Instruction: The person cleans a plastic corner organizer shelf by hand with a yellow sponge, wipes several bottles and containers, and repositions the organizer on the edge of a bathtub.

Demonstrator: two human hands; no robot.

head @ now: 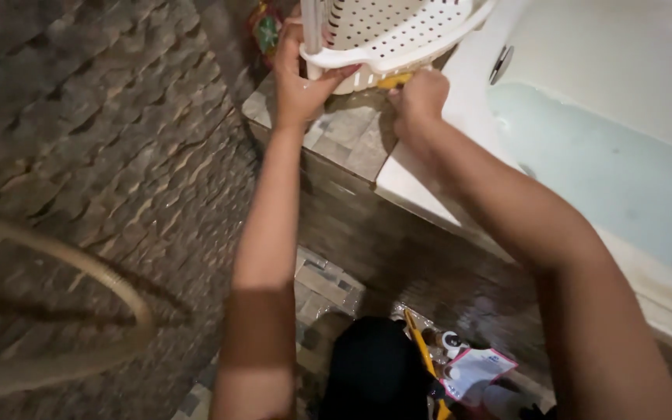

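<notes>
I look down into dim bathroom. Rough stone tile wall (95, 140) at left, tiled ledge (351, 132) beside white bathtub (608, 117) holding pale water. White perforated plastic basket (386, 35) sits on ledge corner. My left hand (297, 78) clamped on basket rim; right hand (418, 93) closed around yellow item (394, 79) under basket edge. Hands near, not touching. Tan hose (79, 264) curves lower left.

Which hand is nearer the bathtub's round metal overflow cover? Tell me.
Right. The right hand is at the white perforated basket's underside, close to the overflow cover; the left hand grips the basket's rim on the far side.
</notes>
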